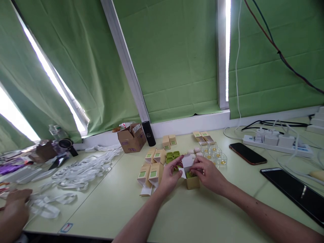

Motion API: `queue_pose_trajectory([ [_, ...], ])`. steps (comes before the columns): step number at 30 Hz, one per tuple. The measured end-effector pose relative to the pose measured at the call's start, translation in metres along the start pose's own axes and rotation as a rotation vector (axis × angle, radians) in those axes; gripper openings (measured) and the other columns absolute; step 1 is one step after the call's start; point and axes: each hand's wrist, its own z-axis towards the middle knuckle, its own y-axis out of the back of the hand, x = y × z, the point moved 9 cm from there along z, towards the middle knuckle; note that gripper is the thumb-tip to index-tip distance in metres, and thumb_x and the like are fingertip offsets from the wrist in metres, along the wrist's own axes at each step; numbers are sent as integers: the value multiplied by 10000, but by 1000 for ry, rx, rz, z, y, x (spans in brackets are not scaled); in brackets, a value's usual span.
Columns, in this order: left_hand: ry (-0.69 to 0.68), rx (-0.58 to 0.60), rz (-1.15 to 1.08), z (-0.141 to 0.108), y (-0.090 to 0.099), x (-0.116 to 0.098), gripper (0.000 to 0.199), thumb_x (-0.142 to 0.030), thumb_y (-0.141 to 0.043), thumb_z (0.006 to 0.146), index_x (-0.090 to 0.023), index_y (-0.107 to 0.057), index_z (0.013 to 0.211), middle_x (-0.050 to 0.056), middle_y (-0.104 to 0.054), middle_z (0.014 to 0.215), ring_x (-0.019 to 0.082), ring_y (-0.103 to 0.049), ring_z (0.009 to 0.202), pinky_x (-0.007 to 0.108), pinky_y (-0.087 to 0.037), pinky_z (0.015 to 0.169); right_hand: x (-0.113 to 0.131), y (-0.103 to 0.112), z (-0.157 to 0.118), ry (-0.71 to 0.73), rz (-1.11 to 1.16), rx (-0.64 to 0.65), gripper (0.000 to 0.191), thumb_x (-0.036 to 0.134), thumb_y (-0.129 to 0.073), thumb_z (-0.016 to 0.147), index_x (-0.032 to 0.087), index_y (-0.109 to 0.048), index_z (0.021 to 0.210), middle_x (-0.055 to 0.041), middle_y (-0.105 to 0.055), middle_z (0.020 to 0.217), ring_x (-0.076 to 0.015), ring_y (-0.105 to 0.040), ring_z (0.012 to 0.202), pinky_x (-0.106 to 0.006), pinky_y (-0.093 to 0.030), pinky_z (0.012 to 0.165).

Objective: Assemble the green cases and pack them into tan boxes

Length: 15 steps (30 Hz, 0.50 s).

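A small tan cardboard box [193, 183] stands on the table with its white top flaps raised. My left hand [170, 175] pinches a flap at the box's left side between thumb and fingers. At the mouth of the box, my right hand [208, 172] has its fingers closed together, and what they hold is hidden. A green piece [188, 174] shows inside the box, close to those fingertips. Just beyond the hands are green square containers [172, 156], pale pinkish pieces [197, 151] and clear cups with yellow centres [214, 149].
Several tan boxes with green windows [155, 173] stand left of my hands. A brown carton [132, 138] and black cylinder [148, 133] are behind. Phone [247, 153], tablet [295, 192] and power strip [277, 144] lie right. White straps [83, 172] and another person's hand [15, 211] are left.
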Motion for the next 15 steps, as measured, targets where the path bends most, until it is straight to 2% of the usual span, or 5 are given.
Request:
queue_pose_trajectory([
  [5, 22, -19, -65, 1, 2, 3, 655, -128, -698, 730, -170, -694, 1383, 131, -716, 1291, 245, -635, 1083, 387, -508, 989, -8, 14, -2, -52, 170, -157, 273, 293, -510, 1010, 231, -775, 985, -84, -666, 992, -224, -635, 839, -342, -504, 681],
  [8, 43, -35, -83, 1, 2, 2, 661, -119, -682, 713, -166, -700, 1372, 124, -740, 1198, 251, -638, 1072, 376, -510, 953, -18, 19, -3, -108, 273, -223, 281, 345, -490, 1014, 233, -748, 998, -93, -665, 1044, -234, -637, 878, -352, -534, 699],
  [11, 57, -54, -90, 1, 3, 1, 642, -131, -673, 711, -163, -713, 1351, 112, -754, 1121, 258, -643, 1059, 368, -508, 923, -32, 15, -3, -187, 398, -246, 264, 399, -514, 992, 227, -708, 1038, -91, -652, 1039, -228, -630, 870, -342, -555, 666],
  [15, 83, -66, -143, 3, 5, 5, 586, -176, -656, 745, -154, -727, 1326, 114, -763, 1127, 262, -657, 1060, 372, -505, 930, -49, 3, -5, -302, 498, -235, 278, 430, -587, 929, 214, -656, 1090, -49, -626, 906, -193, -605, 749, -304, -511, 573],
])
